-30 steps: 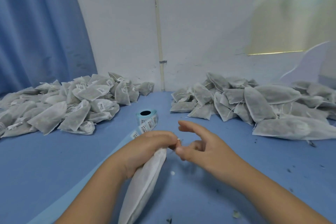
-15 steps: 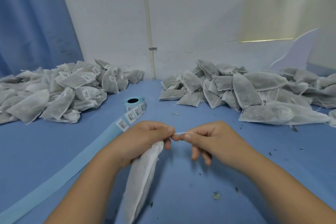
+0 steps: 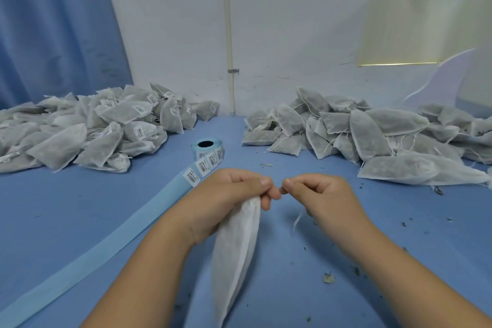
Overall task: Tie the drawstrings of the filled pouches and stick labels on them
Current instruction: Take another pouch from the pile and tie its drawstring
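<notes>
My left hand (image 3: 229, 194) grips the gathered neck of a white mesh pouch (image 3: 235, 253) that hangs down towards me over the blue table. My right hand (image 3: 319, 194) pinches the drawstring (image 3: 296, 221) right beside the left fingertips; a loose string end dangles below it. A roll of barcode labels (image 3: 206, 149) stands behind my hands, its blue backing strip (image 3: 87, 255) trailing to the lower left. Labelled pouches (image 3: 87, 128) are heaped at the left, unlabelled filled pouches (image 3: 372, 130) at the right.
The blue table (image 3: 53, 208) meets a white wall with a thin vertical pipe (image 3: 229, 61) at the back. A blue curtain (image 3: 53, 21) hangs at the left. Dark crumbs (image 3: 328, 278) are scattered on the table to the right of my hands.
My right hand has gone from fingers spread to a closed pinch on the string, then drawn in close to the left fingertips. The view has shifted slightly.
</notes>
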Tool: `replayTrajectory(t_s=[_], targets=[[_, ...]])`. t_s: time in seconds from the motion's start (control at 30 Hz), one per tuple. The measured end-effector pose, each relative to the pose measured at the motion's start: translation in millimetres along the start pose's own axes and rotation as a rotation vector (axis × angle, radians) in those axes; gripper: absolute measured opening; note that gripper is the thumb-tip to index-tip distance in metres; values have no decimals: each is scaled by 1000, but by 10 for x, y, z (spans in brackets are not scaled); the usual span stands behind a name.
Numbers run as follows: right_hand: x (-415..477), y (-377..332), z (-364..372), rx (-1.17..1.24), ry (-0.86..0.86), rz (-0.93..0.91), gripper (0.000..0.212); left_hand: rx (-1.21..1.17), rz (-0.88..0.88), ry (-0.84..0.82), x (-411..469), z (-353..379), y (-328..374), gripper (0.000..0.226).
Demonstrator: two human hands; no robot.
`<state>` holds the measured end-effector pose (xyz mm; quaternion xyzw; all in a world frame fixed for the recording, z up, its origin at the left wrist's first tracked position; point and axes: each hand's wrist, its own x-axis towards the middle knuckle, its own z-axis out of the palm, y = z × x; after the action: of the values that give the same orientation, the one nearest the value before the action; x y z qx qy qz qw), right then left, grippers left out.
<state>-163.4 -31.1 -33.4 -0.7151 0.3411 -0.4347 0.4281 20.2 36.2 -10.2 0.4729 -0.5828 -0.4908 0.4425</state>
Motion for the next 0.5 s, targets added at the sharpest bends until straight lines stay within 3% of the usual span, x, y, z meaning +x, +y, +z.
replayTrajectory(t_s=[0.13, 0.23, 0.3, 0.37, 0.43, 0.5], targets=[[-54, 40, 115, -135, -32, -85, 20, -238, 74, 3, 10, 66, -7, 23], [-87, 35, 118, -309, -55, -233, 23, -324, 87, 107, 35, 98, 12, 19], [-108, 20, 97, -408, -109, -330, 29, -166, 96, 235, 58, 116, 13, 22], [-131, -22, 70, -514, -141, -419, 32, 142, 100, 352, 88, 150, -17, 27], [-136, -74, 24, -466, -114, -430, 28, 411, 105, 340, 95, 213, -30, 31], [-119, -108, -46, -254, -69, -350, 24, 517, 89, 241, 80, 257, -35, 36]])
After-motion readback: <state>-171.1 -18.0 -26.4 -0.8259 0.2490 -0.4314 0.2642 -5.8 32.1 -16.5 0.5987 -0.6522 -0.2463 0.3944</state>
